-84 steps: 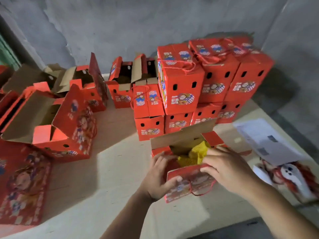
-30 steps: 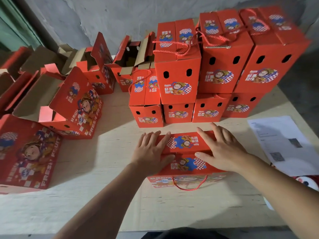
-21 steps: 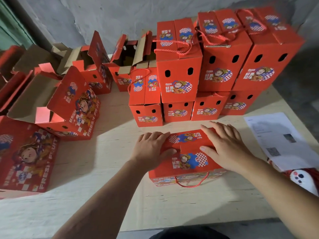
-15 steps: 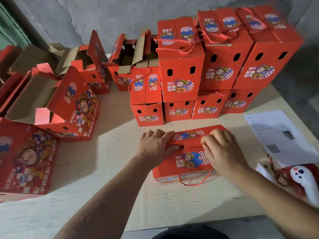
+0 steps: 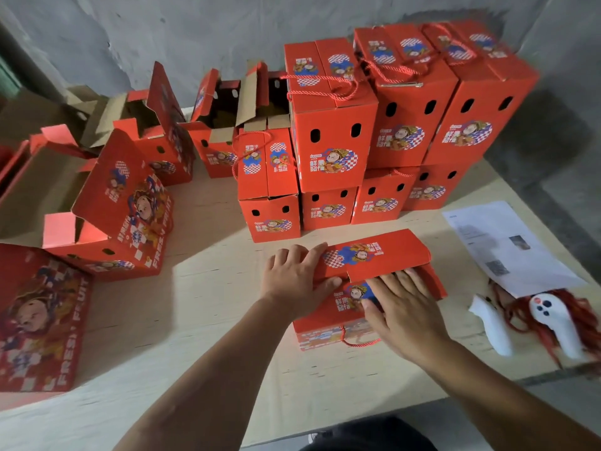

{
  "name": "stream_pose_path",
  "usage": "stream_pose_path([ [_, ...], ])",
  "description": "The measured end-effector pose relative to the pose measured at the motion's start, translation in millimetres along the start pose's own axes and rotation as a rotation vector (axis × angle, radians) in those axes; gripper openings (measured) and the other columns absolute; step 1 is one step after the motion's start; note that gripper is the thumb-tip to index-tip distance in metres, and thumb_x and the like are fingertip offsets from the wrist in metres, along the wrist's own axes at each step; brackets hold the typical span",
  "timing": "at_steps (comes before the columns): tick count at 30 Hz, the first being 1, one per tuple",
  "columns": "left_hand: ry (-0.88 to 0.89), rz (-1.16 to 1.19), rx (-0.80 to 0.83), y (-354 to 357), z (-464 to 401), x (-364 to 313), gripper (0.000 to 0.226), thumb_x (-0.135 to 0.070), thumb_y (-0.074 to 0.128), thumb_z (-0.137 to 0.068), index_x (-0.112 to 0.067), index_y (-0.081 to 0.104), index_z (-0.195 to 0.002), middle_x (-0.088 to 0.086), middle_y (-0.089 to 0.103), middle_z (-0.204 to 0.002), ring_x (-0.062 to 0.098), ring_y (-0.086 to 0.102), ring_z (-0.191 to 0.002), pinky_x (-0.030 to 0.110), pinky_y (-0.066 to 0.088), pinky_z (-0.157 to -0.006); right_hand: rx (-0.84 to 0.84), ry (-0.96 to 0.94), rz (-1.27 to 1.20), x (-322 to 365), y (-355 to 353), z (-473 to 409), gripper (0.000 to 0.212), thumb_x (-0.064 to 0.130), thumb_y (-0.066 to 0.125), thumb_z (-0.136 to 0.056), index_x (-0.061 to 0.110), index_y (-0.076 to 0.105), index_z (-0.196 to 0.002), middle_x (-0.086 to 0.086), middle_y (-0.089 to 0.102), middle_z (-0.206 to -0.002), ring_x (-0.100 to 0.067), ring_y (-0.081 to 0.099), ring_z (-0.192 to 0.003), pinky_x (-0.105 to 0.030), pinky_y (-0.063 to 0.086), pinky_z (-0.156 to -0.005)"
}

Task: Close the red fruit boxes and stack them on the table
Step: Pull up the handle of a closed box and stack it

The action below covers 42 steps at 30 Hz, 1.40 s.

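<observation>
Both flat, the left hand [image 5: 294,281] and right hand [image 5: 401,307] press the red fruit box [image 5: 367,281]; light, bendable cardboard, best lifted by its sides.

You're facing a rough grey plastered wall [image 5: 162,37], patchy and stained. Pale plywood table [image 5: 208,288] pushed against it, hard light falling across the top, with sharp shadows. Grey concrete floor [image 5: 566,164] to your right, green-painted strip [image 5: 8,76] at far left edge
</observation>
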<state>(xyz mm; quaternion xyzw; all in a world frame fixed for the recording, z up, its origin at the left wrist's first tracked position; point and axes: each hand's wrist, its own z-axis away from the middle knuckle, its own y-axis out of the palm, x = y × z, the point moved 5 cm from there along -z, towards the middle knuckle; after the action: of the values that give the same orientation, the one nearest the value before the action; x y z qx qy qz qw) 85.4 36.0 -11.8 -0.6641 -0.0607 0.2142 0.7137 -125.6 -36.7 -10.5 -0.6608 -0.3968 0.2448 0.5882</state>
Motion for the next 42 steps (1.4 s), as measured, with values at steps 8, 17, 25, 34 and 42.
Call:
stream_pose_path([
  [8,0.001,-0.003,0.04,-7.8,-2.3,3.7,0.09,-0.095,0.01,-0.08,-0.047,0.021,-0.155,0.002,0.05,-0.141,0.03,0.048,-0.128,0.049,0.039,-0.106,-0.098,0.061,-0.066,-1.9,-7.5,-2.4,0.044,0.052,0.052,-0.093,0.025,0.058,-0.127,0.011,0.057,-0.133,-0.024,0.049,-0.127,-0.042,0.035,-0.105],
  [17,-0.03,0.1,0.043,3.2,-0.7,3.6,0.085,-0.088,0.013,-0.082,-0.046,0.015,-0.156,-0.002,0.044,-0.144,0.025,0.038,-0.131,0.047,0.036,-0.107,-0.18,-0.11,-0.221,-1.1,-15.1,-7.0,0.03,0.027,0.058,-0.096,0.01,0.069,-0.119,0.002,0.067,-0.122,-0.027,0.059,-0.12,-0.041,0.046,-0.103],
  [25,-0.04,0.042,-0.188,12.4,2.2,-3.5,0.082,-0.089,0.013,-0.089,-0.044,0.025,-0.156,-0.004,0.051,-0.136,0.024,0.042,-0.123,0.044,0.035,-0.107,-0.208,0.062,-0.231,-47.6,-61.2,-24.7,0.044,0.046,0.06,-0.097,0.023,0.061,-0.134,0.003,0.068,-0.122,-0.02,0.064,-0.109,-0.042,0.058,-0.086],
  [34,0.184,0.067,-0.432,-2.0,18.3,-21.2,0.053,-0.062,0.049,-0.099,-0.022,0.058,-0.132,0.001,0.057,-0.129,0.03,0.053,-0.117,0.048,0.041,-0.109,0.333,-0.051,0.137,-58.1,-30.0,-92.8,0.076,0.063,0.049,-0.099,0.024,0.027,-0.16,-0.003,0.055,-0.146,-0.027,0.047,-0.137,-0.043,0.047,-0.106],
  [42,0.175,0.145,-0.304,8.7,36.5,-27.3,0.07,-0.073,0.042,-0.097,-0.032,0.047,-0.153,-0.008,0.044,-0.16,0.021,0.033,-0.152,0.05,0.023,-0.126,0.595,-0.08,0.169,-46.9,-17.6,-91.5,0.13,0.107,0.029,-0.059,0.034,0.004,-0.163,-0.005,0.032,-0.162,-0.036,0.032,-0.145,-0.049,0.037,-0.114],
])
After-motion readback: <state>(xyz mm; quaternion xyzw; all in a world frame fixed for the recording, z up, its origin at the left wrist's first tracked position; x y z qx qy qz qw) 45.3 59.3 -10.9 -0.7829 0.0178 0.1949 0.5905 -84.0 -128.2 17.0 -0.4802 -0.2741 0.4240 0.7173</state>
